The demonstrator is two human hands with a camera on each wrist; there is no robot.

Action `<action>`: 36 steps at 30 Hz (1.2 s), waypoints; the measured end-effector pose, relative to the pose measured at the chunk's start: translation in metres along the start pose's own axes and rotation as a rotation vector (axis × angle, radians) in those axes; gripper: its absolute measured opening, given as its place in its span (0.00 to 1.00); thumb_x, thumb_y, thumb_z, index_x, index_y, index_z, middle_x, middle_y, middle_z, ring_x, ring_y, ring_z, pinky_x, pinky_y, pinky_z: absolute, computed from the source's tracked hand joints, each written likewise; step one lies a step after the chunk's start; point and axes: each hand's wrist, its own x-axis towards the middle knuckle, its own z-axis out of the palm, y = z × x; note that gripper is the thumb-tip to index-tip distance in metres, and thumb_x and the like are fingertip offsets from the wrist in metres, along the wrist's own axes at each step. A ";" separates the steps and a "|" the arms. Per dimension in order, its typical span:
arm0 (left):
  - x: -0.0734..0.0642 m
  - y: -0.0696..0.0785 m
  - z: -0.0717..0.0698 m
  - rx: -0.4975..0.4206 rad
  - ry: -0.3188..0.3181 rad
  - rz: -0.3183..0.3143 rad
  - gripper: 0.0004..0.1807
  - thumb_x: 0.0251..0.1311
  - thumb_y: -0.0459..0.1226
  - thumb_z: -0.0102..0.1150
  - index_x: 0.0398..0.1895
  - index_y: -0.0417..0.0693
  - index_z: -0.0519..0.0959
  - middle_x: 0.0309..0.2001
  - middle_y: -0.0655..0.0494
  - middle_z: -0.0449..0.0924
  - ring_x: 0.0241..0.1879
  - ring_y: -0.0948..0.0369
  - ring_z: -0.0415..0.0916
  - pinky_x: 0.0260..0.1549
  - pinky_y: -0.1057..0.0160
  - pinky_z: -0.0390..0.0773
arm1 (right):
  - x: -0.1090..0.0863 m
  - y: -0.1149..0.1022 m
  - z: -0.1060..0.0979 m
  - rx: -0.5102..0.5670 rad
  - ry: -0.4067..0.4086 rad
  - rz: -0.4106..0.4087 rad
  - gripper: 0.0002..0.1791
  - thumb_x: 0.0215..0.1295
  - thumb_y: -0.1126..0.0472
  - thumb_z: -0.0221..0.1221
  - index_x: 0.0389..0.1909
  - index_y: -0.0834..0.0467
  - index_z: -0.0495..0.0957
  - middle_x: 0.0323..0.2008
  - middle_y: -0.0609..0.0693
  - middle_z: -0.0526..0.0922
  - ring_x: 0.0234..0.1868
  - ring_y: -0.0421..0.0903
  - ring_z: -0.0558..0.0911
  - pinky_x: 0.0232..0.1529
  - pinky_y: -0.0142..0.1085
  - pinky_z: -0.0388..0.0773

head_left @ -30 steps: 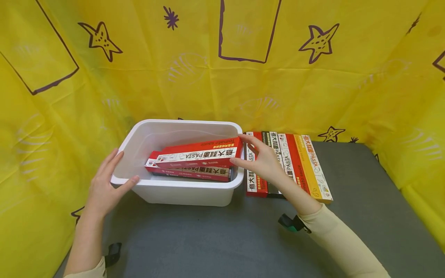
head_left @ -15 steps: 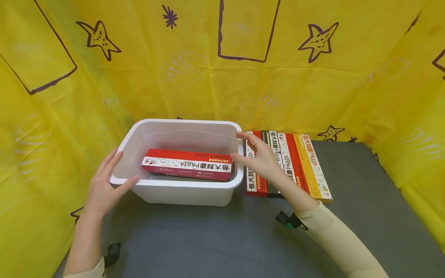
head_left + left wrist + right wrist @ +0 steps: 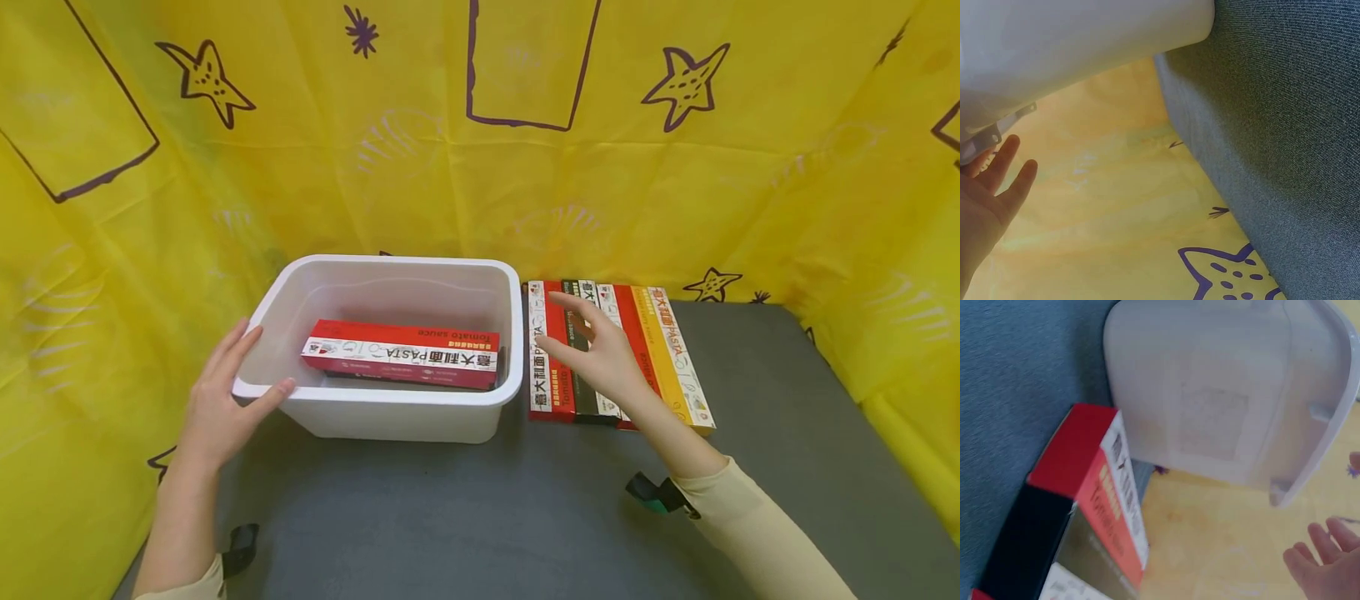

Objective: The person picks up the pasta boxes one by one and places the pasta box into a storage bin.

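Yellow starfish-printed fabric (image 3: 465, 187) encloses a grey textile surface (image 3: 420, 517). From left to right: left hand (image 3: 217, 404), fingers spread, rests on the rim of the white bin (image 3: 393, 418), which contains a red pasta box (image 3: 405, 335); right hand (image 3: 606, 357), fingers spread, is above the row of pasta boxes (image 3: 642, 329).

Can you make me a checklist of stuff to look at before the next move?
1. Right hand free: ok, it holds nothing.
2. Left hand at the white bin: ok, it's at the rim.
3. Bin standing flat on the table: ok.
4. Space inside: ok, there's some behind the red box.
5. Row of pasta boxes lying flat beside the bin: ok.
6. Things under the red box lying neatly: cannot tell, mostly hidden.
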 end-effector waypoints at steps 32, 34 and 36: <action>-0.001 -0.002 0.000 -0.024 0.000 -0.030 0.43 0.54 0.41 0.66 0.75 0.55 0.61 0.75 0.53 0.53 0.72 0.44 0.49 0.56 0.24 0.55 | -0.043 0.068 -0.053 -0.042 0.164 0.200 0.37 0.62 0.54 0.66 0.69 0.57 0.65 0.66 0.55 0.68 0.66 0.54 0.67 0.63 0.52 0.67; -0.001 -0.002 0.001 -0.020 0.002 -0.026 0.43 0.54 0.41 0.66 0.75 0.55 0.61 0.75 0.52 0.53 0.72 0.43 0.49 0.56 0.24 0.55 | -0.046 0.072 -0.056 -0.072 0.184 0.220 0.37 0.61 0.52 0.66 0.69 0.58 0.64 0.66 0.55 0.68 0.66 0.54 0.66 0.63 0.52 0.67; 0.000 -0.001 0.001 -0.020 0.002 -0.027 0.43 0.54 0.41 0.66 0.75 0.55 0.61 0.75 0.52 0.53 0.72 0.43 0.49 0.56 0.24 0.55 | -0.049 0.076 -0.059 -0.097 0.206 0.232 0.38 0.61 0.51 0.67 0.69 0.59 0.64 0.66 0.55 0.68 0.66 0.54 0.66 0.64 0.53 0.66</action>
